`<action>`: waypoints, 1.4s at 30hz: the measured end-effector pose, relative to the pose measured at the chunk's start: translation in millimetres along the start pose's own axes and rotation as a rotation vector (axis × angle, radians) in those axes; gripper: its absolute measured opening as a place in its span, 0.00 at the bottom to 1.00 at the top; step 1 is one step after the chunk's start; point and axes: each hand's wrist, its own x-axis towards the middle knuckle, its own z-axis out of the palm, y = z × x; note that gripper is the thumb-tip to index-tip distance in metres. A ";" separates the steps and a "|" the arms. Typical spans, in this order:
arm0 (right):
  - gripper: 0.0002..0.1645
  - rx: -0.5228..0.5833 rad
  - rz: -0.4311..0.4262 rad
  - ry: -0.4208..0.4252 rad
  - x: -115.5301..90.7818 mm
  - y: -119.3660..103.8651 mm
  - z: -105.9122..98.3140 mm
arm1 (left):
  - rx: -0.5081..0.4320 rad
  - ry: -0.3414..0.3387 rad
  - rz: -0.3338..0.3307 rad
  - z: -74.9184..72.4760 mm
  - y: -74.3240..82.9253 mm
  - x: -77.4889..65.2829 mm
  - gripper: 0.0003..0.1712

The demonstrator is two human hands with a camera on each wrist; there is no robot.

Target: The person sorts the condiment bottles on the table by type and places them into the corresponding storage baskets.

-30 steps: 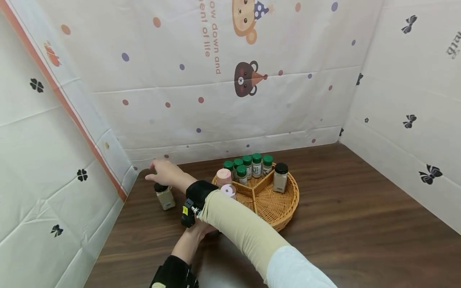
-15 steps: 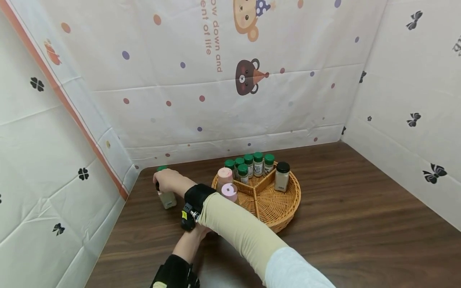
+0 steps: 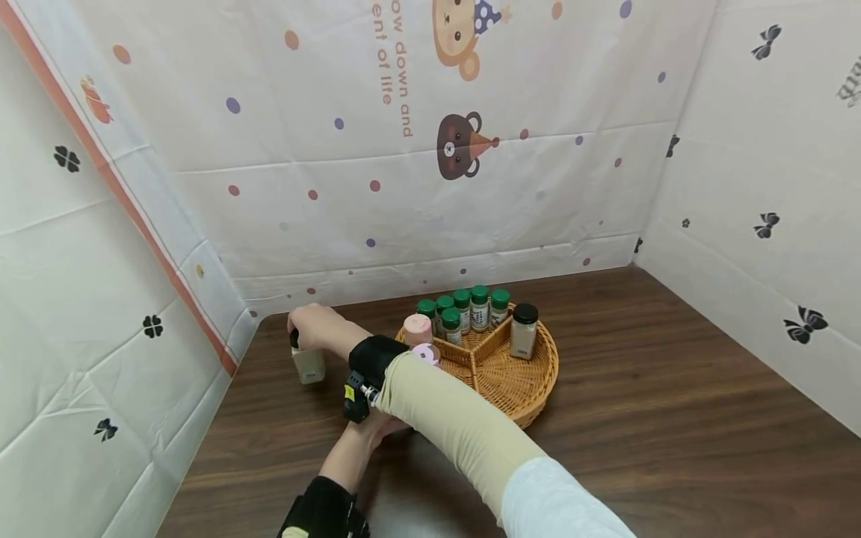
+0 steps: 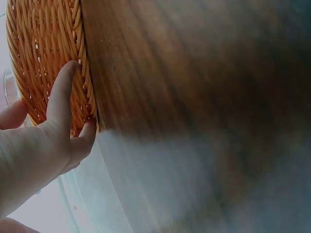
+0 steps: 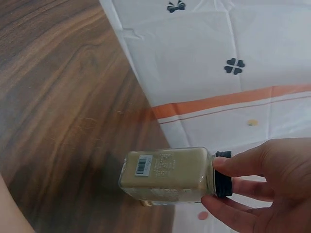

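My right hand [image 3: 316,326] is at the left of the table, pinching the black lid [image 5: 222,174] of a square glass spice jar [image 5: 167,170] between thumb and fingers. Beige powder fills the jar, and a barcode label shows on its side. In the head view the hand covers most of the lid. My left hand [image 4: 53,136] touches the outer wall of a round wicker basket [image 4: 48,48], one finger lying straight along the weave and the thumb near the rim. From the head, the right forearm partly covers the left hand [image 3: 383,427].
Dividers split the basket into compartments. Several green-lidded jars [image 3: 451,329] stand at its back, two pink-lidded jars [image 3: 418,329] at its left, and another black-lidded jar [image 3: 523,332] at its right. Patterned cloth walls [image 3: 323,224] border the brown wooden table [image 3: 659,388].
My right hand has come down from above the black-lidded jar, taken its lid and raised it slightly. A green lid seen behind this hand is now hidden. My left hand stays at the basket.
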 end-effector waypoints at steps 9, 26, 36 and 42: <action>0.21 0.021 -0.036 -0.023 -6.4 -0.7 -9.1 | -0.076 -0.032 -0.037 -1.5 6.9 -15.1 0.27; 0.21 0.177 -0.098 0.053 -47.5 22.4 -48.5 | -0.067 -0.050 -0.006 -10.7 -1.5 -2.5 0.39; 0.21 0.208 -0.114 0.104 -77.9 39.2 -67.8 | -0.053 -0.055 -0.040 -9.6 0.2 -2.2 0.36; 0.22 0.225 -0.121 0.118 -98.6 48.6 -82.8 | -0.078 -0.068 -0.029 -7.4 -0.4 -0.8 0.36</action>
